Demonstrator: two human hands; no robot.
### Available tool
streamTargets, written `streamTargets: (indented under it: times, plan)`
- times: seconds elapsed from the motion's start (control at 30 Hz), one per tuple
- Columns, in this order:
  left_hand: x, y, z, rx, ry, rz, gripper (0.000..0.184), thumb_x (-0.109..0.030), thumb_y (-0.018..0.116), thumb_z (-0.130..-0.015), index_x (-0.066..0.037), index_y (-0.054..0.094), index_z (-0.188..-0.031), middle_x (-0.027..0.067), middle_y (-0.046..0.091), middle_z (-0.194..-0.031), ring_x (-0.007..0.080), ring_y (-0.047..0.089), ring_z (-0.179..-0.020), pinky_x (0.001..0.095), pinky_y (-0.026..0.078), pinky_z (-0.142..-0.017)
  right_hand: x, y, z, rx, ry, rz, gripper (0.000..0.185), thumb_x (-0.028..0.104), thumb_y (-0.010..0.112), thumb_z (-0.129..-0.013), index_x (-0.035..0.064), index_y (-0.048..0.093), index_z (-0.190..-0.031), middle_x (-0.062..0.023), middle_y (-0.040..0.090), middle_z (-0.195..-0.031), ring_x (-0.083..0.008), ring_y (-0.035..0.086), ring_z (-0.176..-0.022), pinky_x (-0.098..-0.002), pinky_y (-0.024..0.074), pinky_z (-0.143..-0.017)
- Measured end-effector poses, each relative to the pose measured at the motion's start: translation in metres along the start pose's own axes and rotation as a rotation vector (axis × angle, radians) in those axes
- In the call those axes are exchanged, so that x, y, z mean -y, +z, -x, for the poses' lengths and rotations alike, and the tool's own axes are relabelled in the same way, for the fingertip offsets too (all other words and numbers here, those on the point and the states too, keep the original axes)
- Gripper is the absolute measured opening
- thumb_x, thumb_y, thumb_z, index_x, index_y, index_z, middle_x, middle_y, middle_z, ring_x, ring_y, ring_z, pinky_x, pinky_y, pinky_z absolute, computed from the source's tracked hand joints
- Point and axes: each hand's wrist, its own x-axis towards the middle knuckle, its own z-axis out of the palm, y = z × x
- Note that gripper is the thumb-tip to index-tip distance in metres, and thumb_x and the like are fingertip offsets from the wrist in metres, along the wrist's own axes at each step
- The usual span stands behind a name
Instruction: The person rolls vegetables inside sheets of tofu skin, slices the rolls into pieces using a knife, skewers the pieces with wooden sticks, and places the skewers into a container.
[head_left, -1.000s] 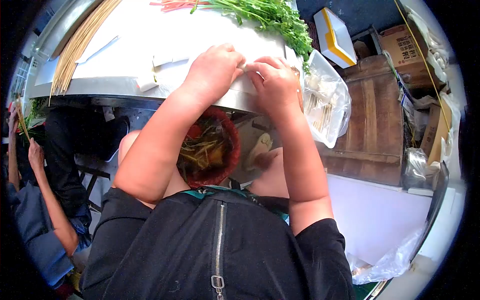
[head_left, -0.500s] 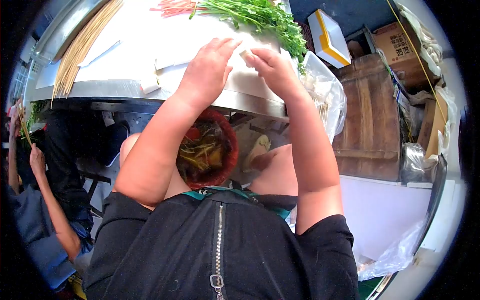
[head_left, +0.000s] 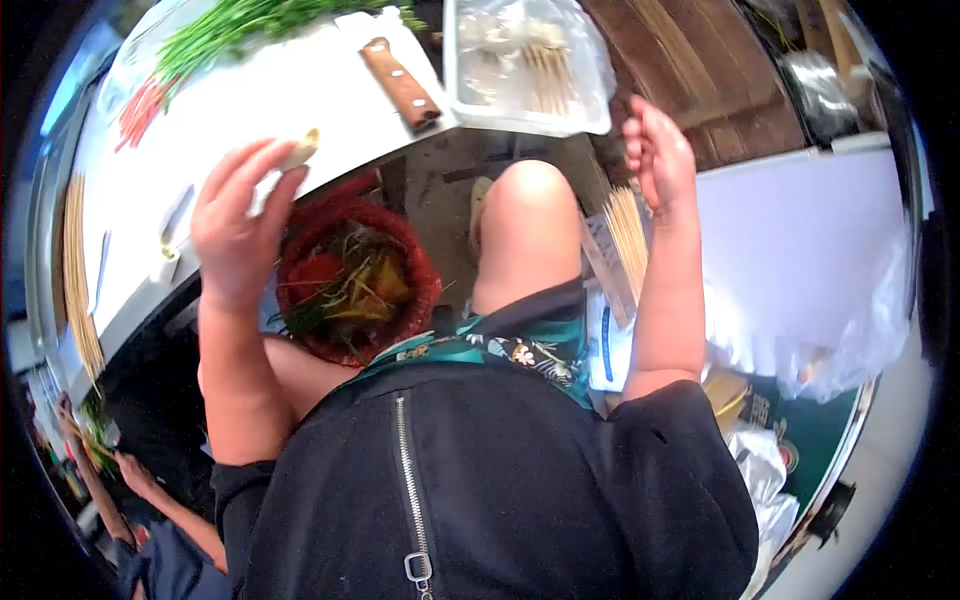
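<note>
- Where the head view reaches ten o'clock, a small pale piece (head_left: 303, 148) sits clamped between the thumb and fingers of the left hand (head_left: 240, 215), above the edge of the white worktop (head_left: 330, 95). It looks short and stubby, creamy white with a yellowish-brown end; its finer detail is blurred.
- From that piece, a brown wooden handle (head_left: 400, 85) lies at two o'clock, leafy greens (head_left: 250, 30) at eleven, and red strips (head_left: 145, 110) between nine and ten.
- Down at five o'clock from it stands a red basket (head_left: 428, 290) of scraps.
- Toward two o'clock in the view, the right hand (head_left: 662, 160) hovers with fingers loosely bent, unclamped, near a bundle of thin sticks (head_left: 627, 235).
</note>
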Motion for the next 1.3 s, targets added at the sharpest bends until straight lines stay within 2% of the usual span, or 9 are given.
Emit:
streamTargets:
  times: [0.07,0.1,0.17,0.33,0.43,0.93,1.0,1.13,1.3]
  plan:
    - [0.001,-0.004,-0.002,0.001,-0.101,0.028,0.025,0.000,0.076,-0.081,0.001,0.070,-0.105,0.0116,0.069,-0.103,0.0195,0.067,-0.086,0.0292,0.054,-0.077,-0.093,-0.145,-0.034,0.074,0.011,0.572,0.024,0.025,0.061,-0.091,0.0092,0.064,-0.073,-0.0003,0.053,-0.057,-0.0115,0.047,-0.048,-0.0275,0.0392,-0.047]
    - [0.002,-0.005,-0.003,0.012,-0.156,0.013,0.025,0.000,0.075,-0.082,0.002,0.070,-0.106,0.0112,0.069,-0.103,0.0173,0.067,-0.085,0.0280,0.054,-0.077,-0.130,-0.181,-0.022,-0.105,0.241,1.038,0.025,0.024,0.060,-0.085,0.0072,0.066,-0.068,-0.0061,0.059,-0.057,-0.0167,0.059,-0.052,-0.0338,0.0491,-0.055]
    - [0.011,-0.004,-0.001,0.028,-0.192,-0.035,0.024,0.000,0.075,-0.083,0.002,0.070,-0.107,0.0098,0.069,-0.102,0.0144,0.065,-0.081,0.0262,0.053,-0.075,-0.197,-0.235,0.015,-0.159,0.374,1.252,0.025,0.027,0.061,-0.084,0.0051,0.072,-0.080,-0.0178,0.069,-0.073,-0.0322,0.070,-0.070,-0.0452,0.0546,-0.071]
    - [0.025,-0.004,-0.002,0.137,-0.287,-0.155,0.022,-0.006,0.074,-0.085,0.001,0.071,-0.106,0.0088,0.069,-0.099,0.0147,0.065,-0.078,0.0260,0.053,-0.073,-0.256,-0.243,0.075,-0.281,0.257,1.442,0.017,0.024,0.066,-0.082,0.0081,0.072,-0.083,-0.0201,0.071,-0.092,-0.0374,0.068,-0.085,-0.0454,0.0530,-0.078]
    - [0.038,-0.003,0.003,0.163,-0.243,-0.203,0.023,-0.010,0.075,-0.084,0.000,0.071,-0.104,0.0094,0.069,-0.097,0.0177,0.066,-0.078,0.0279,0.053,-0.072,-0.264,-0.254,0.066,-0.129,0.259,1.669,0.032,0.034,0.055,-0.090,0.0081,0.073,-0.088,-0.0217,0.070,-0.096,-0.0394,0.067,-0.092,-0.0496,0.0517,-0.083]
    - [0.045,-0.001,0.000,0.119,-0.493,0.063,0.022,-0.013,0.077,-0.081,0.001,0.072,-0.097,0.0101,0.069,-0.087,0.0184,0.065,-0.076,0.0292,0.052,-0.072,-0.152,-0.211,0.050,-0.218,0.178,1.606,0.022,0.023,0.056,-0.094,0.0019,0.063,-0.098,-0.0239,0.067,-0.097,-0.0427,0.063,-0.094,-0.0499,0.0485,-0.081]
    - [0.047,-0.001,0.000,0.133,-0.517,0.077,0.022,-0.013,0.077,-0.083,0.001,0.072,-0.098,0.0085,0.069,-0.088,0.0152,0.065,-0.078,0.0277,0.051,-0.073,-0.135,-0.182,0.037,-0.290,-0.109,1.498,0.021,0.026,0.058,-0.094,0.0057,0.060,-0.100,-0.0190,0.069,-0.093,-0.0391,0.065,-0.089,-0.0480,0.0500,-0.078]
    - [0.045,0.000,0.002,0.112,-0.557,0.113,0.021,-0.014,0.077,-0.083,0.000,0.073,-0.098,0.0075,0.069,-0.086,0.0139,0.065,-0.078,0.0265,0.051,-0.072,-0.060,-0.047,0.054,-0.125,-0.309,0.916,0.014,0.016,0.058,-0.095,0.0035,0.059,-0.102,-0.0130,0.066,-0.090,-0.0263,0.064,-0.082,-0.0362,0.0505,-0.077]
    - [0.047,0.001,0.004,0.097,-0.551,0.166,0.020,-0.014,0.076,-0.085,0.000,0.073,-0.099,0.0053,0.068,-0.086,0.0114,0.063,-0.077,0.0244,0.050,-0.071,-0.026,0.088,0.110,0.554,-0.463,0.511,0.012,0.006,0.059,-0.095,0.0022,0.060,-0.106,-0.0048,0.058,-0.088,-0.0134,0.056,-0.081,-0.0268,0.0476,-0.074]
